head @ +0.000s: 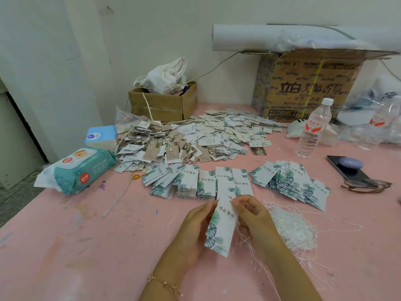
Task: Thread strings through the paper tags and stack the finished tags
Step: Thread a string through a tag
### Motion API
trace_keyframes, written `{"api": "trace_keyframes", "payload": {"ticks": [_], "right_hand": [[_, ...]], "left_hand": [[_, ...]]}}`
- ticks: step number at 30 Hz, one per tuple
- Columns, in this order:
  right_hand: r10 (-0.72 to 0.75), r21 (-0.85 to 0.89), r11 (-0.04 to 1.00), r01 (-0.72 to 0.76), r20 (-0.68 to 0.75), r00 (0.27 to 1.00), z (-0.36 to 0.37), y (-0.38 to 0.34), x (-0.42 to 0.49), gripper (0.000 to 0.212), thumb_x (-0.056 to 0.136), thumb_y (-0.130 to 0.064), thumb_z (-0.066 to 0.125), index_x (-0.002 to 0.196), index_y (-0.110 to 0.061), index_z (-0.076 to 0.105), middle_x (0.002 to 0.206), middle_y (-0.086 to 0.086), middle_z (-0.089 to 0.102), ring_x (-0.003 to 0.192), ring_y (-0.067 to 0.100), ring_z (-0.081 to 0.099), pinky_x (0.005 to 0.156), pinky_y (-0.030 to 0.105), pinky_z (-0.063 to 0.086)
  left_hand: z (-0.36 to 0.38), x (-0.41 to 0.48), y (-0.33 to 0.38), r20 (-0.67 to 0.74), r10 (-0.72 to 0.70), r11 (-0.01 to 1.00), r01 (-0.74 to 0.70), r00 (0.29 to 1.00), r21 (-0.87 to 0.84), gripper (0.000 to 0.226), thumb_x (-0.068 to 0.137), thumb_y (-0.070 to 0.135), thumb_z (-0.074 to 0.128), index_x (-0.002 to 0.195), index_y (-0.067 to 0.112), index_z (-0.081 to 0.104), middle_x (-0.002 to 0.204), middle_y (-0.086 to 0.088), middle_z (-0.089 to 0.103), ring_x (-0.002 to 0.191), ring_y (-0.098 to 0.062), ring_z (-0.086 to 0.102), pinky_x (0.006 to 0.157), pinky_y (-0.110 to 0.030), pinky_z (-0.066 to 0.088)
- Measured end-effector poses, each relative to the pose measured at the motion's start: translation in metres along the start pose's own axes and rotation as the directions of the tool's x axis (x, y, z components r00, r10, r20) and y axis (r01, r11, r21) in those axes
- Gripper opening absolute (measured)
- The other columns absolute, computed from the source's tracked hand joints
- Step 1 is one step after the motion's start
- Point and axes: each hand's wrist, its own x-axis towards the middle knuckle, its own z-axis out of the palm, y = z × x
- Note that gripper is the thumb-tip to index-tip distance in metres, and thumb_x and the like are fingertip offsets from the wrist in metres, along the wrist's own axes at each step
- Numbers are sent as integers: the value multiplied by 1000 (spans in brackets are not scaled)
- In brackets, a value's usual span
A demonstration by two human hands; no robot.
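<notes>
A few white paper tags (220, 229) with green leaf print stand upright between my hands, just above the pink table (76, 246). My left hand (192, 230) grips their left edge. My right hand (252, 216) pinches the top right corner of the tags near the hole. A thin white string (173, 222) loops out to the left of my left hand. A tangle of loose white strings (290, 227) lies right of my right hand. Rows of stacked leaf-print tags (201, 183) lie just beyond my hands, with another fanned batch (290, 183) to the right.
A big heap of mixed tags (195, 137) covers the table's middle. Wet wipes (80, 170) and a tissue pack (102, 136) lie left. Two cardboard boxes (162, 103) (308, 85) stand at the back. A water bottle (314, 129), phone (349, 170) and glasses (366, 185) sit right.
</notes>
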Motion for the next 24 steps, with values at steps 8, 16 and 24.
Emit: {"api": "trace_keyframes", "payload": {"ticks": [8,16,24], "right_hand": [[-22,-91,995,33,119,993,0,-1,-2,11,86,-20,66,75,-20,63,60,-1,47,40,8,23,35,19,23],[-27,-156,987,47,126,992,2,1,-2,10,73,-29,73,76,-22,67,62,1,43,43,10,22,38,20,19],[-10,-166,986,23,80,997,2,4,1,2,86,-17,69,84,-17,68,57,4,42,38,9,22,36,17,21]], "left_hand": [[0,1,-1,-60,9,997,-5,998,75,26,78,16,66,102,8,73,88,-15,75,63,-16,69,55,-24,55],[1,3,-5,-161,97,981,-67,982,184,15,86,-3,64,86,7,75,72,-15,72,51,-15,64,46,-22,50],[-4,10,-11,-189,230,929,-158,955,334,20,88,4,66,81,20,77,81,-9,75,68,-15,68,60,-27,53]]}}
